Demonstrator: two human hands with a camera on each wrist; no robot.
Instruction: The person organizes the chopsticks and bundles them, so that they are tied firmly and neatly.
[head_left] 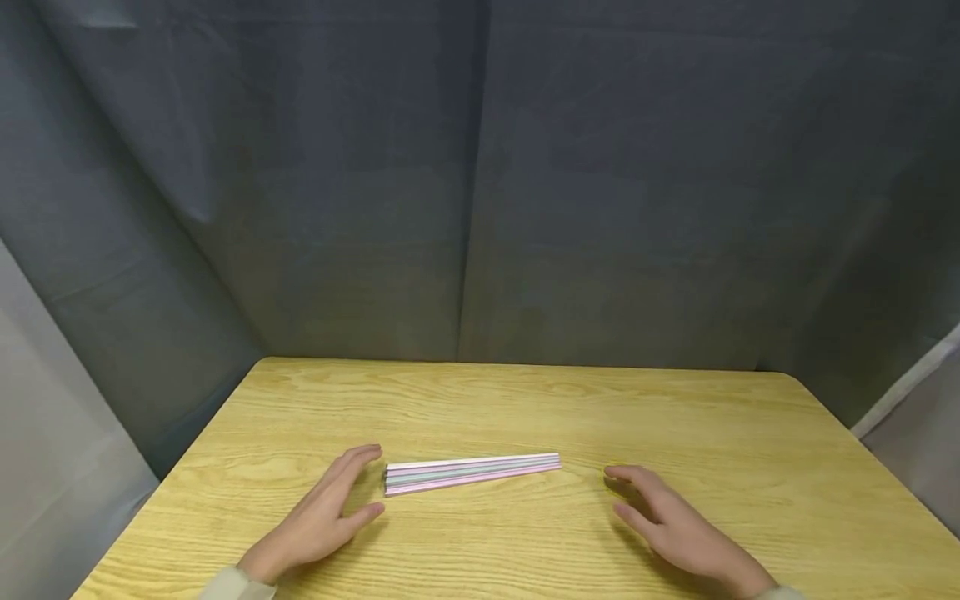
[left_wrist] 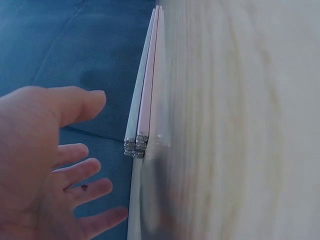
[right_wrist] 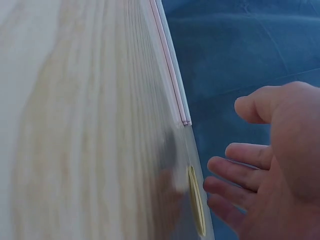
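A flat bundle of thin pastel sticks [head_left: 471,472], pink, white and pale green, lies on the wooden table [head_left: 525,408] between my two hands. My left hand [head_left: 330,508] hovers with straight, relaxed fingers just beside the bundle's left end and holds nothing. My right hand [head_left: 667,517] is likewise open, a short gap to the right of the other end. In the left wrist view the bundle's end [left_wrist: 136,145] shows stacked strips close to my left fingers [left_wrist: 75,170]. In the right wrist view the sticks' far end [right_wrist: 184,117] lies ahead of my right fingers [right_wrist: 240,165].
A grey-blue cloth backdrop [head_left: 480,183] hangs behind and around the table. The table's far edge and rounded corners are in view. A small yellow mark [right_wrist: 196,200] shows on the tabletop near my right hand.
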